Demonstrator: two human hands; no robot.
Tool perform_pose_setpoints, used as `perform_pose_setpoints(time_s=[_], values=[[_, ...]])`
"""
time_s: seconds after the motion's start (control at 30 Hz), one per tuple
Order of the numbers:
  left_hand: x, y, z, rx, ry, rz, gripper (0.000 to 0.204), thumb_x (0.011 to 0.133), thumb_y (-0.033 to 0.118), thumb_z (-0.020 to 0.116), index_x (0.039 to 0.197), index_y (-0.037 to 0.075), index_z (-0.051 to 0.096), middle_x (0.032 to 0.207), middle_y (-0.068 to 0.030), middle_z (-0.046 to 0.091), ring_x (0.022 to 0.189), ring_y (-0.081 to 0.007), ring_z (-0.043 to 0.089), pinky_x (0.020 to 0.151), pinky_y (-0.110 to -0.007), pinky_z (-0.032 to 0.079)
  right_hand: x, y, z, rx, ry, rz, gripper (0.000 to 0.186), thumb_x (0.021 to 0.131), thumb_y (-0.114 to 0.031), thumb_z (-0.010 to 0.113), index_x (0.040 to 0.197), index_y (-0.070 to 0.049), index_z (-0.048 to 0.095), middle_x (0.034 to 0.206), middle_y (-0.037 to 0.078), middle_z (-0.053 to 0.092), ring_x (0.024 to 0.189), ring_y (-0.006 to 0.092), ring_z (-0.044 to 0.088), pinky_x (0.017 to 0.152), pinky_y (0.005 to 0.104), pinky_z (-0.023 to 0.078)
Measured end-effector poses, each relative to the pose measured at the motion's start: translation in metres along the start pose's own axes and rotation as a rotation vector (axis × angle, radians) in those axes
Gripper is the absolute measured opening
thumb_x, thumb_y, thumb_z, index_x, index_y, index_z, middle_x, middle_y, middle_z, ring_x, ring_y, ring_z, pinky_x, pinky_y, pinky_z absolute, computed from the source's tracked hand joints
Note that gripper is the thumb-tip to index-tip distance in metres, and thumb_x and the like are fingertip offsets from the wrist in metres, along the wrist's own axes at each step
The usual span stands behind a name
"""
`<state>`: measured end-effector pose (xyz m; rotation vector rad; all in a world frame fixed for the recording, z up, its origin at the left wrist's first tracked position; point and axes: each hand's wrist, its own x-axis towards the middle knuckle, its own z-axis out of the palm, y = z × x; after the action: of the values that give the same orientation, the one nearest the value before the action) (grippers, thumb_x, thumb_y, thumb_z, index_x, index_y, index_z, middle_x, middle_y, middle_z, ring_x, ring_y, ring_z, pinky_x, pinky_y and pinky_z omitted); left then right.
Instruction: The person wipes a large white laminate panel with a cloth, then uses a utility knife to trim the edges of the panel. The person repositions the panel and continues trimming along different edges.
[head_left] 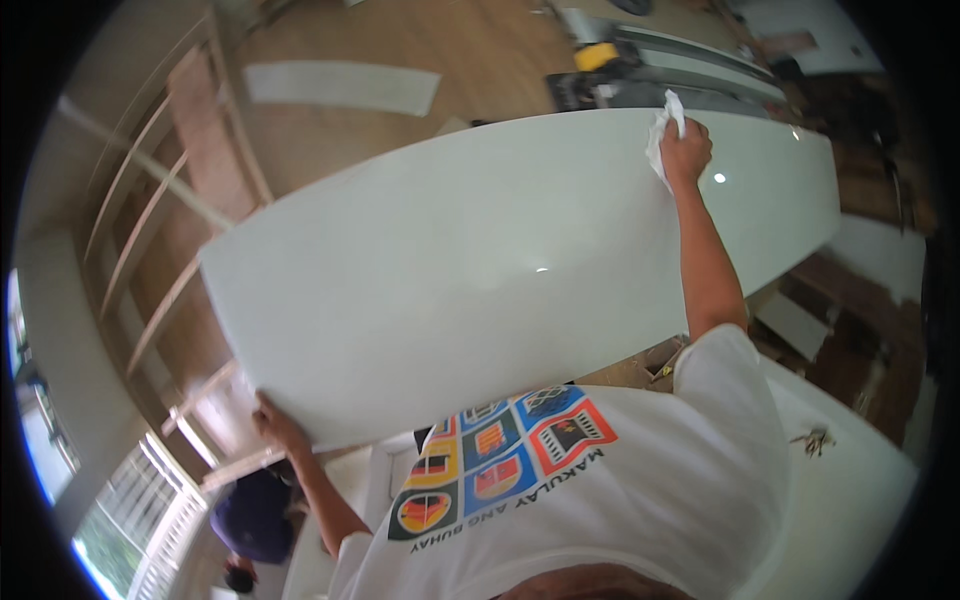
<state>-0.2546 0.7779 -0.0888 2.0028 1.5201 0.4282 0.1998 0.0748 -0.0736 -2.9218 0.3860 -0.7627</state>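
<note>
A long, glossy white panel [440, 260] lies in front of me, stretching from the left to the far right and reflecting several spots of light. My right hand [687, 152] is closed around a crumpled white cloth [660, 140] and presses it to the panel near its far edge, right of the middle. At the panel's near left corner, my left hand [280, 425] grips the edge. Some of its fingers are hidden by the panel.
A wooden slatted frame [150, 240] stands to the left. Beyond the panel, a pale curved strip [340, 88] lies on the brown floor [480, 60]. A yellow object [596, 56] sits among dark items at the far right. Keys [815, 440] lie on a white surface [850, 480] at my right.
</note>
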Motion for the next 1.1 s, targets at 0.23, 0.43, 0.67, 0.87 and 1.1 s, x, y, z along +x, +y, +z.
perform_pose_setpoints(time_s=[0.23, 0.43, 0.67, 0.87, 1.1], values=[[-0.032, 0.023, 0.002, -0.002, -0.143, -0.090, 0.053, 0.102, 0.046, 0.066, 0.083, -0.003, 0.061, 0.072, -0.0111, 0.059, 0.069, -0.0191, 0.049, 0.065, -0.040, 0.047, -0.140, -0.259, -0.033, 0.278, -0.065, -0.429, 0.021, 0.088, -0.022, 0.072, 0.095, -0.004, 0.065, 0.109, 0.014, 0.066, 0.102, 0.0393, 0.062, 0.086, 0.0530, 0.048], [-0.054, 0.048, 0.011, 0.007, -0.111, -0.060, 0.055, 0.097, 0.052, 0.069, 0.088, -0.002, 0.066, 0.080, -0.0235, 0.071, 0.074, -0.0382, 0.068, 0.071, -0.048, 0.052, -0.223, -0.443, -0.043, 0.581, -0.155, -0.684, 0.014, 0.084, -0.014, 0.073, 0.093, -0.007, 0.063, 0.109, 0.011, 0.064, 0.106, 0.0356, 0.060, 0.089, 0.0512, 0.046], [-0.055, 0.071, -0.005, -0.055, -0.302, -0.172, 0.052, 0.096, 0.052, 0.069, 0.093, 0.000, 0.067, 0.083, -0.0254, 0.071, 0.078, -0.0449, 0.069, 0.072, -0.051, 0.052, -0.263, -0.555, -0.043, 0.641, -0.207, -0.899, 0.018, 0.083, -0.016, 0.075, 0.098, -0.008, 0.069, 0.113, 0.007, 0.065, 0.108, 0.0333, 0.059, 0.094, 0.0478, 0.046], [-0.053, 0.072, -0.008, -0.111, -0.336, -0.176, 0.050, 0.096, 0.051, 0.071, 0.090, 0.001, 0.065, 0.078, -0.0231, 0.068, 0.074, -0.0431, 0.066, 0.069, -0.050, 0.050, -0.274, -0.589, -0.041, 0.677, -0.282, -0.967, 0.023, 0.082, -0.015, 0.076, 0.103, -0.007, 0.071, 0.117, 0.007, 0.066, 0.111, 0.0337, 0.059, 0.096, 0.0492, 0.046], [-0.049, 0.047, 0.002, -0.313, -0.311, -0.079, 0.045, 0.097, 0.038, 0.073, 0.083, -0.003, 0.065, 0.070, -0.0186, 0.065, 0.063, -0.0290, 0.060, 0.064, -0.041, 0.049, -0.392, -0.520, -0.149, 0.776, -0.609, -1.189, 0.036, 0.084, -0.017, 0.075, 0.117, -0.005, 0.068, 0.129, 0.012, 0.062, 0.136, 0.0378, 0.050, 0.119, 0.0531, 0.034]])
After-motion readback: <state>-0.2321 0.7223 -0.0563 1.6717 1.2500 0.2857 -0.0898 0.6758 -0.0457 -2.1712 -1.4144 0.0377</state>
